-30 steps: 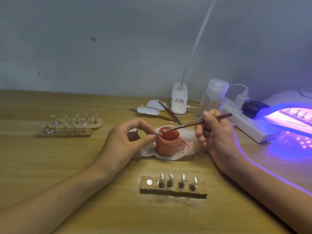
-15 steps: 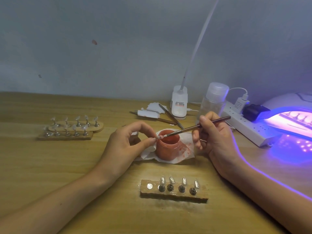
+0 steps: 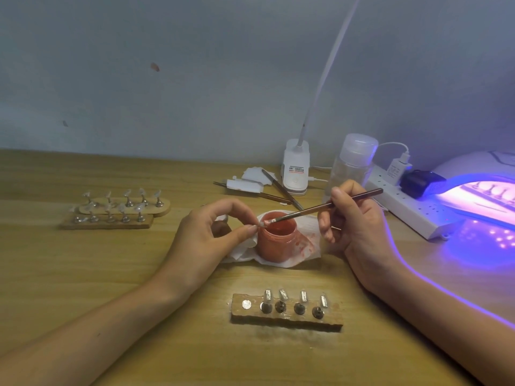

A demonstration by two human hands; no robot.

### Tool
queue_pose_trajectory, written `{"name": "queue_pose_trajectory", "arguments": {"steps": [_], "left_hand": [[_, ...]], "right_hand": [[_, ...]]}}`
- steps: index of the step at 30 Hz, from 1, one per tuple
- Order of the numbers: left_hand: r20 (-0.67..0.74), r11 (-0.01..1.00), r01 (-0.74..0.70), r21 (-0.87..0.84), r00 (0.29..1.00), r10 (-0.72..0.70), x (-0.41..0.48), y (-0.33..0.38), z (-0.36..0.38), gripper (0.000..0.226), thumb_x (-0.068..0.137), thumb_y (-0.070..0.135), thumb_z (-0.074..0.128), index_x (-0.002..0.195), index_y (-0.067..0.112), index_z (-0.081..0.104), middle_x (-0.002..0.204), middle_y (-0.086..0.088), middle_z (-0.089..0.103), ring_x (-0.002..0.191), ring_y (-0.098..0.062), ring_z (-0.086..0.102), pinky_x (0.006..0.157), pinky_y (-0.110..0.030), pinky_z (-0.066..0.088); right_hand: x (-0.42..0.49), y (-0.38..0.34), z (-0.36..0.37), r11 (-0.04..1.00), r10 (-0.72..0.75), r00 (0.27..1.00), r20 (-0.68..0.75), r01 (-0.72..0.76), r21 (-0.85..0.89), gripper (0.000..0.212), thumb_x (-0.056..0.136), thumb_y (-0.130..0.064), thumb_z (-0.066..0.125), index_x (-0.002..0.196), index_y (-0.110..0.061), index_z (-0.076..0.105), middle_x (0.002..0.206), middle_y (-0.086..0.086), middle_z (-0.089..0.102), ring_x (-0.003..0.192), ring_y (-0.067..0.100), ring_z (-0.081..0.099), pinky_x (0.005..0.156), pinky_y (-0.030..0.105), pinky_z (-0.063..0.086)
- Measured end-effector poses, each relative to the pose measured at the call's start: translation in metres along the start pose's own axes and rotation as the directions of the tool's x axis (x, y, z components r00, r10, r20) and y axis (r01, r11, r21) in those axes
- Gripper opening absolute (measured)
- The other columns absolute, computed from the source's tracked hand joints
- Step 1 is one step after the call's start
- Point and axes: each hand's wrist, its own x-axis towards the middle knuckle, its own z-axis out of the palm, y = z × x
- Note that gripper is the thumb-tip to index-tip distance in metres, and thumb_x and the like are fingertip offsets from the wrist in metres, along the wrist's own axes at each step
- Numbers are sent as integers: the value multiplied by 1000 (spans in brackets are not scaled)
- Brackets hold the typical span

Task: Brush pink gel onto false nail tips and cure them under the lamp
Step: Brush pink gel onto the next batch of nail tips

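My left hand (image 3: 206,238) pinches a small clear nail tip (image 3: 262,224) between thumb and forefinger, just left of the open pink gel jar (image 3: 276,240). My right hand (image 3: 354,227) grips a thin brown brush (image 3: 328,205); its bristle end touches the nail tip over the jar's rim. The jar stands on a stained white tissue (image 3: 303,246). A wooden holder (image 3: 287,316) with several metal stands and clear tips lies near me. At the right, the curing lamp (image 3: 479,196) glows violet with tips inside.
Two wooden holders with several clear tips (image 3: 117,210) lie at the left. Behind the jar are spare brushes (image 3: 278,188), white scraps, a desk lamp base (image 3: 296,168), a clear bottle (image 3: 352,162) and a white power strip (image 3: 412,210) with plugs.
The brush tip left the gel in the jar and came left onto the nail tip held by my left hand. My view has tilted up slightly.
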Motion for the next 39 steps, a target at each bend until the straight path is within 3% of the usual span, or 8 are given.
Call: {"name": "queue_pose_trajectory", "arguments": {"steps": [7, 14, 18, 21, 24, 31, 35, 39], "left_hand": [[3, 1000, 5, 12, 1000, -5, 0, 2, 0, 9, 85, 13, 72, 85, 23, 71, 93, 6, 71, 81, -45, 58, 71, -46, 51], [9, 1000, 9, 12, 1000, -9, 0, 3, 0, 7, 84, 15, 73, 84, 22, 71, 91, 4, 71, 74, -38, 57, 60, -40, 50], [12, 1000, 8, -1, 1000, -8, -1, 1, -1, 5, 84, 13, 73, 83, 17, 71, 87, -1, 70, 61, -29, 51, 57, -24, 46], [22, 1000, 21, -10, 1000, -21, -2, 2, 0, 5, 84, 14, 73, 83, 17, 71, 88, -1, 70, 61, -20, 51, 55, -23, 45], [14, 999, 30, -20, 999, -30, -2, 2, -1, 6, 84, 13, 74, 82, 17, 70, 84, 0, 69, 58, -14, 49, 53, -20, 43], [16, 999, 40, -12, 999, -40, -1, 3, 0, 6, 84, 13, 73, 82, 18, 70, 82, 0, 69, 56, -9, 49, 55, -12, 44], [6, 999, 54, -9, 999, -54, -1, 2, 0, 9, 84, 14, 73, 81, 21, 70, 83, -2, 70, 58, -11, 51, 51, -19, 45], [10, 998, 54, -17, 999, -54, -1, 3, 0, 8, 84, 14, 73, 81, 21, 70, 82, -6, 69, 57, -11, 50, 53, -16, 45]], "right_hand": [[0, 0, -1, 1000, -14, 1000, -8, 15, 5, 25, 94, -35, 57, 69, -31, 58, 59, 3, 60, 46, 11, 51, 45, 16, 43], [-2, 0, 0, 997, -69, 997, -25, 68, -33, 29, 99, -29, 52, 70, -31, 57, 58, 3, 59, 45, 13, 50, 45, 18, 43], [-2, 0, 2, 996, -73, 997, 0, 73, -58, 25, 97, -31, 53, 72, -30, 56, 60, 5, 60, 46, 14, 52, 46, 18, 43], [-2, 1, 0, 997, -73, 997, -36, 72, -40, 31, 101, -25, 50, 71, -31, 57, 59, 5, 60, 46, 14, 51, 45, 18, 43], [-2, 0, 1, 997, -78, 997, -15, 78, -12, 23, 97, -30, 54, 74, -27, 55, 60, 6, 61, 46, 14, 52, 46, 19, 44], [-2, 0, 0, 997, -73, 996, -45, 72, -22, 22, 97, -31, 55, 75, -26, 54, 61, 6, 61, 47, 14, 54, 46, 18, 44], [-2, 0, 2, 997, -63, 998, -13, 62, -53, 19, 94, -33, 57, 78, -25, 54, 61, 6, 62, 49, 15, 56, 46, 20, 47], [-2, 0, -1, 997, -67, 997, -50, 66, -30, 21, 96, -32, 56, 77, -23, 53, 61, 5, 61, 49, 14, 55, 46, 19, 46]]}}
